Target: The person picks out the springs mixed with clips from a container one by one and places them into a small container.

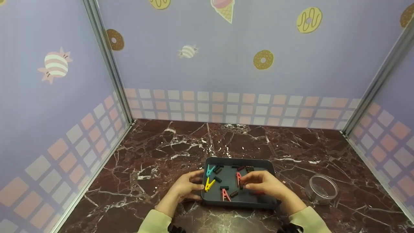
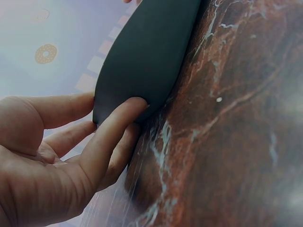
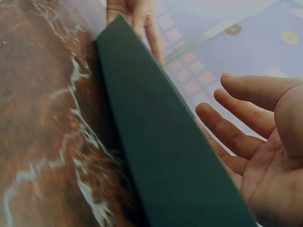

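A dark grey tray [image 1: 237,203] holds teal [image 1: 210,170], yellow [image 1: 209,184] and red clothespins [image 1: 225,194], with several small dark cylinders [image 1: 233,194] among them. At the tray's left side, my left hand [image 1: 185,187] rests its spread fingers against the outer wall; the left wrist view shows the fingertips touching it. My right hand [image 1: 266,185] hovers over the tray's right half, close to an upright-looking red clothespin [image 1: 238,178]. In the right wrist view its thumb and fingers [image 3: 232,127] stand apart with nothing between them. Part of another red piece shows beneath this hand.
A clear round plastic container [image 1: 321,189] stands right of the tray. The marble-patterned tabletop [image 1: 155,145] is enclosed by lilac printed panels [image 1: 207,64] at the back and both sides, with metal corner posts [image 1: 110,61].
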Demonstrator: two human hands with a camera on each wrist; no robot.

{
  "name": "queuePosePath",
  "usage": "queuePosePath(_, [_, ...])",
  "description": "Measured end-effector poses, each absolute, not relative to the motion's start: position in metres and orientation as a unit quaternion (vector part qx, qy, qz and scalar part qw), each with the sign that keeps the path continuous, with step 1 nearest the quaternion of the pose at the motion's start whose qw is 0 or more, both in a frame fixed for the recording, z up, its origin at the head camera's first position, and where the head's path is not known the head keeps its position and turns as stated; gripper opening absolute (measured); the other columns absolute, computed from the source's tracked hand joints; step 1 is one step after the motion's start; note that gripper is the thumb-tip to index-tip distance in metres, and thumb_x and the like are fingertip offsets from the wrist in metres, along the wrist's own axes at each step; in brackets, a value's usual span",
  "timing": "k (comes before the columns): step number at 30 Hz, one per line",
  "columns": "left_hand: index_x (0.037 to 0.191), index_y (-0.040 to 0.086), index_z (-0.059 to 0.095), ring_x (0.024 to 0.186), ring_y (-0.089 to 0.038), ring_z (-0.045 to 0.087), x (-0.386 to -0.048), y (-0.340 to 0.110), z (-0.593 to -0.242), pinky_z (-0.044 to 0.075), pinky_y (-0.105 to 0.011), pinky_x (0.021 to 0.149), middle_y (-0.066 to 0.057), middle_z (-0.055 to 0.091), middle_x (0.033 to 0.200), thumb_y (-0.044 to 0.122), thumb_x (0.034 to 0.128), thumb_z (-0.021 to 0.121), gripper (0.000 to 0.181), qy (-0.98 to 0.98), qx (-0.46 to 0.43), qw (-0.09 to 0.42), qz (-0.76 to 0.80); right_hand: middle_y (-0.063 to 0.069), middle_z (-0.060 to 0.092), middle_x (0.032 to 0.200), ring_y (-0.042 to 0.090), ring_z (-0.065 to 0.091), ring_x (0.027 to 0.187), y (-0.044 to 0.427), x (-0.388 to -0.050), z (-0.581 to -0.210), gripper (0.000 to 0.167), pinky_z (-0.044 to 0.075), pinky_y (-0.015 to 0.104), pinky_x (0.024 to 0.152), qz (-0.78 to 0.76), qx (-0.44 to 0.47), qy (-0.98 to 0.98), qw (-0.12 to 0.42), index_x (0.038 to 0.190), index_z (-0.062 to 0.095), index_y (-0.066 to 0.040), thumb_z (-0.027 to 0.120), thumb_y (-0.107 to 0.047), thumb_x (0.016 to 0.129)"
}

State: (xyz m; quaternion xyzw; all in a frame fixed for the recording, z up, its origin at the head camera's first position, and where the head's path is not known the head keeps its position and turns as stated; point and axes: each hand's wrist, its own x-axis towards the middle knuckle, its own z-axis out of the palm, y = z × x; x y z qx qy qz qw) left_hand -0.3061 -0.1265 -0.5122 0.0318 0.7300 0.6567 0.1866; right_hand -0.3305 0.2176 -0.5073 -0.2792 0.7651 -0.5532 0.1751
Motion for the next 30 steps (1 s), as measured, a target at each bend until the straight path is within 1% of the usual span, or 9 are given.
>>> queuePosePath(4, [0.157, 0.006, 0.041, 0.112, -0.033, 0.070, -0.306, -0.126, -0.512, 0.065, -0.049, 0.073, -0.030, 0.050, 0.149, -0.002, 0.0950, 0.068, 0.068, 0.730, 0.032, 0.186, 0.657, 0.033, 0.067, 0.124, 0.008, 0.070, 0.102, 0.205, -0.330, -0.511, 0.037, 0.057, 0.019, 0.086, -0.549, -0.271, 0.771, 0.174, 0.126, 0.066, 0.010, 0.072, -0.009, 0.095])
queuePosePath(7, [0.157, 0.005, 0.041, 0.111, -0.033, 0.070, -0.306, -0.126, -0.512, 0.065, -0.050, 0.073, -0.030, 0.051, 0.148, -0.003, 0.0948, 0.067, 0.068, 0.729, 0.031, 0.185, 0.659, 0.031, 0.069, 0.123, 0.012, 0.070, 0.103, 0.199, -0.330, -0.513, 0.035, 0.057, 0.019, 0.085, -0.536, -0.267, 0.783, 0.168, 0.125, 0.067, 0.009, 0.072, -0.008, 0.094])
queuePosePath(12, [0.158, 0.006, 0.041, 0.111, -0.033, 0.069, -0.305, -0.126, -0.512, 0.065, -0.051, 0.074, -0.031, 0.051, 0.147, -0.003, 0.0949, 0.067, 0.069, 0.729, 0.032, 0.182, 0.659, 0.023, 0.073, 0.118, 0.026, 0.072, 0.107, 0.191, -0.330, -0.514, 0.030, 0.057, 0.021, 0.083, -0.491, -0.270, 0.815, 0.150, 0.121, 0.072, 0.002, 0.074, -0.007, 0.092])
queuePosePath(16, [0.157, 0.006, 0.041, 0.110, -0.032, 0.070, -0.305, -0.126, -0.512, 0.065, -0.050, 0.074, -0.030, 0.051, 0.147, -0.003, 0.0950, 0.067, 0.068, 0.730, 0.029, 0.181, 0.658, 0.017, 0.075, 0.114, 0.029, 0.072, 0.105, 0.185, -0.327, -0.515, 0.027, 0.058, 0.027, 0.085, -0.451, -0.275, 0.838, 0.134, 0.118, 0.074, -0.003, 0.075, -0.005, 0.091])
queuePosePath(20, [0.157, 0.005, 0.041, 0.110, -0.033, 0.070, -0.305, -0.126, -0.512, 0.065, -0.051, 0.074, -0.031, 0.051, 0.146, -0.004, 0.0946, 0.067, 0.069, 0.728, 0.029, 0.180, 0.661, 0.013, 0.075, 0.109, 0.029, 0.071, 0.100, 0.179, -0.323, -0.515, 0.026, 0.059, 0.036, 0.084, -0.408, -0.288, 0.859, 0.107, 0.114, 0.075, -0.005, 0.076, -0.002, 0.088])
queuePosePath(22, [0.157, 0.005, 0.041, 0.110, -0.032, 0.070, -0.305, -0.126, -0.512, 0.065, -0.051, 0.074, -0.031, 0.051, 0.146, -0.004, 0.0944, 0.067, 0.069, 0.729, 0.029, 0.179, 0.660, 0.011, 0.075, 0.106, 0.028, 0.071, 0.097, 0.175, -0.321, -0.515, 0.026, 0.060, 0.039, 0.082, -0.385, -0.294, 0.870, 0.091, 0.112, 0.076, -0.006, 0.076, -0.001, 0.087])
queuePosePath(24, [0.157, 0.005, 0.041, 0.110, -0.032, 0.070, -0.305, -0.126, -0.512, 0.065, -0.051, 0.073, -0.031, 0.051, 0.146, -0.003, 0.0944, 0.068, 0.069, 0.730, 0.028, 0.179, 0.659, 0.009, 0.075, 0.103, 0.026, 0.071, 0.094, 0.172, -0.319, -0.515, 0.025, 0.060, 0.038, 0.080, -0.361, -0.300, 0.880, 0.074, 0.110, 0.076, -0.006, 0.078, 0.000, 0.086])
queuePosePath(28, [0.158, 0.006, 0.041, 0.111, -0.033, 0.070, -0.306, -0.126, -0.513, 0.065, -0.048, 0.071, -0.031, 0.049, 0.148, -0.003, 0.0947, 0.067, 0.069, 0.730, 0.029, 0.182, 0.658, 0.004, 0.076, 0.097, 0.018, 0.072, 0.088, 0.166, -0.317, -0.517, 0.023, 0.059, 0.030, 0.077, -0.326, -0.315, 0.890, 0.047, 0.105, 0.078, -0.009, 0.080, 0.000, 0.084])
queuePosePath(30, [0.158, 0.006, 0.040, 0.111, -0.033, 0.070, -0.306, -0.126, -0.512, 0.065, -0.048, 0.071, -0.031, 0.049, 0.148, -0.004, 0.0947, 0.067, 0.069, 0.729, 0.030, 0.183, 0.659, 0.004, 0.077, 0.095, 0.015, 0.072, 0.085, 0.165, -0.316, -0.518, 0.021, 0.060, 0.028, 0.075, -0.316, -0.329, 0.889, 0.037, 0.103, 0.079, -0.008, 0.080, 0.000, 0.084])
